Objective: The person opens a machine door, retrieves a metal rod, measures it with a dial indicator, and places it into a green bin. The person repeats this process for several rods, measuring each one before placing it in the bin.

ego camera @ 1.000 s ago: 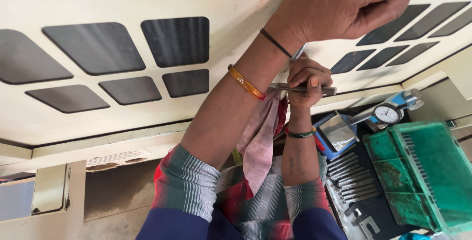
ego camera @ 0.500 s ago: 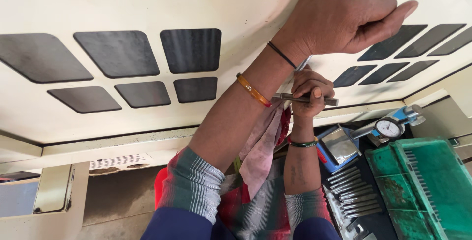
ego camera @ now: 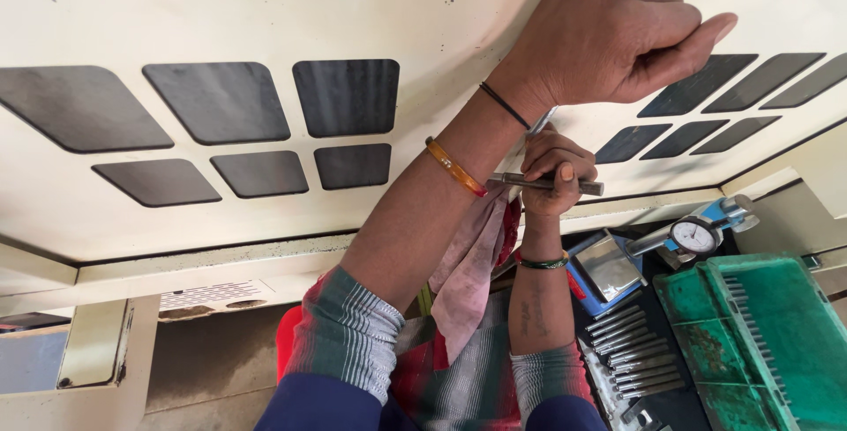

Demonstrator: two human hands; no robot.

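The cream panel (ego camera: 265, 7) fills most of the view; its dark rounded-square cutouts (ego camera: 346, 96) run off both side edges, so the full pattern cannot be read. The green tray (ego camera: 776, 343) at lower right is cut by the frame edge, and stains mark its floor. Beside it, a row of metal pins (ego camera: 631, 352) lies in a dark case, the lower end out of view. A dial gauge (ego camera: 694, 237) rests above the tray, its stem partly behind a blue-edged box (ego camera: 609, 265).

Left hand (ego camera: 618, 29) — pressed on the panel, fingers curled together into a loose fist, thumb stretched along the side. Whether anything sits inside the fist cannot be told. The forearm crosses in front of the right hand and hides part of it.

Right hand (ego camera: 551, 169) — fingers closed tight around a slim metal rod (ego camera: 547, 184), held level just below the panel's lower edge. The rod's left end meets the left forearm near an orange bangle (ego camera: 454, 166); what the tool's working end touches is hidden. A pink cloth (ego camera: 472, 272) hangs below the hands, its upper end lost behind the forearm.
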